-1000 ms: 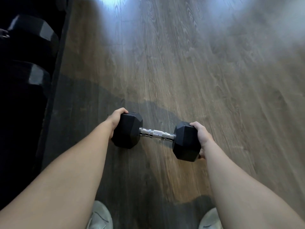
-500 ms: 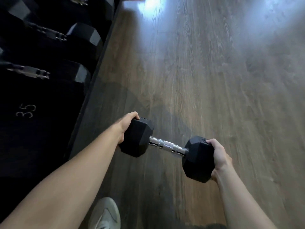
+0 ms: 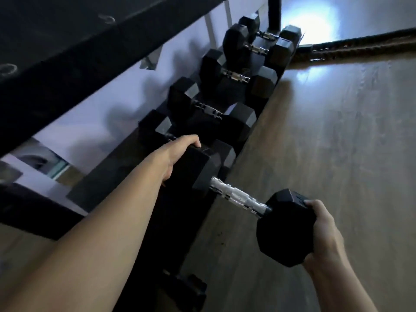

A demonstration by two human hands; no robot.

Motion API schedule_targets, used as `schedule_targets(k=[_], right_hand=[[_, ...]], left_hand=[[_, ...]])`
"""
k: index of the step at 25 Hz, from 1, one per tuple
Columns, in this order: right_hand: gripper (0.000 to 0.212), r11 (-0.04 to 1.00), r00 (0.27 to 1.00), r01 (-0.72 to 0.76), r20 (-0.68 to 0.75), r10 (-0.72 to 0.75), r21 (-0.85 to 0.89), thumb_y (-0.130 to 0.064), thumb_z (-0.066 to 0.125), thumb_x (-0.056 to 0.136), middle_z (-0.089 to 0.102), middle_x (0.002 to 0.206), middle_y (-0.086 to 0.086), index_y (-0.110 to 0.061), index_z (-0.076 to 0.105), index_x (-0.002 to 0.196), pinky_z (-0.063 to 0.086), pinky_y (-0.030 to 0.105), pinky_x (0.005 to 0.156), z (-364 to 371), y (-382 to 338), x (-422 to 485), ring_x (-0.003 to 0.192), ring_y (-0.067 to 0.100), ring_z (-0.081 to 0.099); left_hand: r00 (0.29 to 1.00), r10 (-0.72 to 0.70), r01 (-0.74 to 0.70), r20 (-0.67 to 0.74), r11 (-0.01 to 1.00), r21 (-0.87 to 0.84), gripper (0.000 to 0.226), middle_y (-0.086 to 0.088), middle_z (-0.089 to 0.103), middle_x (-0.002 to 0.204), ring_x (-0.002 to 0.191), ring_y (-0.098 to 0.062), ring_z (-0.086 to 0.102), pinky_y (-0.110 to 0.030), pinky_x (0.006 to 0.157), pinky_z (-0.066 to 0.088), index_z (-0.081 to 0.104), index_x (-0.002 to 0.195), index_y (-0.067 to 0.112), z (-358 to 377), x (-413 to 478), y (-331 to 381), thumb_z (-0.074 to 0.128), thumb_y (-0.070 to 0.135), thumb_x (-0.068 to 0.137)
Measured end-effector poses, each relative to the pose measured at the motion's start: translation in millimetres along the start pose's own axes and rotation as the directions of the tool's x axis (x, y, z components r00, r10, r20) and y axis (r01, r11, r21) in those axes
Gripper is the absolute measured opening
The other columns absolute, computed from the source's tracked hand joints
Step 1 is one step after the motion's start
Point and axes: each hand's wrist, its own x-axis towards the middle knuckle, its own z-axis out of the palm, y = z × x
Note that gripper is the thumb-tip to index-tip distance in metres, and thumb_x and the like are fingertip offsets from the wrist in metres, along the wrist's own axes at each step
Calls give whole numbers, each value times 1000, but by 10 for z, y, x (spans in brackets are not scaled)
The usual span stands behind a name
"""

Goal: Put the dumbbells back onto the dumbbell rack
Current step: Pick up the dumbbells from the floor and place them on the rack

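Note:
I hold a black hex dumbbell (image 3: 238,198) with a chrome handle by its two heads. My left hand (image 3: 174,155) grips the far head, which hangs over the lower shelf of the black dumbbell rack (image 3: 108,176). My right hand (image 3: 324,230) cups the near head, out over the floor. The bar runs diagonally between them, tilted down toward me. Just beyond my left hand a racked dumbbell (image 3: 225,152) rests on the shelf, partly hidden by my wrist.
Several more black dumbbells (image 3: 213,111) line the lower shelf toward the far end. The rack's upper shelf (image 3: 67,41) overhangs at top left. Wood floor (image 3: 337,143) spreads to the right, with a thick rope (image 3: 360,45) lying at the far edge.
The dumbbell has swung left and up, from over the open floor to the rack's lower shelf. My view has turned toward the rack, and the row of racked dumbbells has come into sight.

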Motion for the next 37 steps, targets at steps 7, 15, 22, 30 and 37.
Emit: schedule_targets(k=[7, 15, 22, 30, 37], right_hand=[[83, 986, 993, -56, 94, 71, -156, -72, 69, 45, 71, 113, 8, -30, 67, 116, 55, 56, 88, 1251, 542, 155, 99, 37, 68], [97, 912, 994, 26, 103, 18, -410, -71, 55, 60, 61, 126, 7, -18, 47, 141, 47, 51, 100, 1751, 765, 112, 117, 37, 56], [102, 936, 989, 1, 139, 52, -353, -78, 56, 51, 65, 122, 3, -18, 53, 133, 51, 52, 97, 1783, 844, 207, 116, 34, 59], [93, 947, 964, 56, 262, 30, -315, -72, 58, 68, 58, 129, 3, -18, 42, 142, 47, 50, 101, 1717, 735, 96, 122, 32, 54], [31, 615, 510, 784, 649, -565, -81, -32, 54, 89, 62, 131, -11, -30, 67, 116, 41, 40, 110, 1400, 849, 371, 133, 10, 49]], left_hand=[[954, -91, 95, -284, 995, -1, 34, -9, 59, 66, 61, -27, 55, -31, 62, 42, 59, 73, 15, -1125, 415, -236, 66, 46, 63], [888, -262, 265, -377, 963, -45, 42, -12, 58, 79, 70, -30, 55, -32, 61, 40, 59, 80, 14, -1584, 769, -820, 70, 48, 57], [803, -96, 101, -588, 995, -25, 83, -8, 59, 118, 102, -32, 56, -38, 82, 43, 63, 113, 20, -1563, 914, -961, 72, 71, 49], [530, 80, -1, -844, 996, 94, 88, -16, 51, 138, 126, -39, 47, -47, 98, 41, 53, 132, 6, -964, 691, -1118, 59, 72, 74], [389, 299, -93, -872, 954, 285, 89, -13, 51, 130, 117, -36, 51, -48, 92, 48, 55, 127, 14, -886, 807, -1379, 71, 71, 61]])
